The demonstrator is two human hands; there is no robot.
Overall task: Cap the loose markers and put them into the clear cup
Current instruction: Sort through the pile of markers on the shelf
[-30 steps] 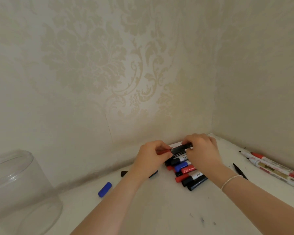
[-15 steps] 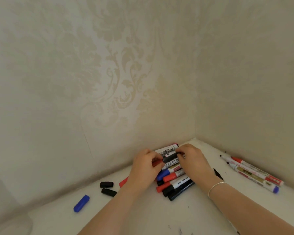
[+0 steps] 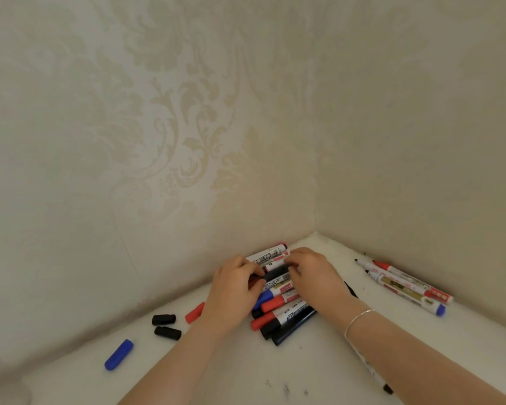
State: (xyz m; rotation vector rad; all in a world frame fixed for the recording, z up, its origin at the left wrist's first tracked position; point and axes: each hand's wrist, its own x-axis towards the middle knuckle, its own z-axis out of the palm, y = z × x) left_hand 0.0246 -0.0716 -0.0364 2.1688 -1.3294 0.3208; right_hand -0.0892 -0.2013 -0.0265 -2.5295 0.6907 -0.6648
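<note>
A second ago I had a black marker lifted between both hands above the heap; now both hands are down on the pile of markers (image 3: 278, 302) in the corner of the white table (image 3: 246, 372), and my head has swung right, so the clear cup is out of view, apart from a faint blur at the bottom left edge that I cannot be sure of. I judge that one marker is capped and back on the pile, and I am reaching for the next; nothing is in the cup yet as far as I can see.

My left hand (image 3: 235, 290) lies over the left side of the heap, fingers curled and pinching the end of a dark marker. My right hand (image 3: 313, 273) comes in from the right, fingers curled down on the same dark marker; whether they truly grip it or only press, I cannot tell.

Loose caps wait on my left: two black caps (image 3: 165, 325), a red cap (image 3: 195, 312) and, further out, a blue cap (image 3: 119, 354). By the right wall lie thin markers (image 3: 406, 285), at least one with its tip bare.
</note>
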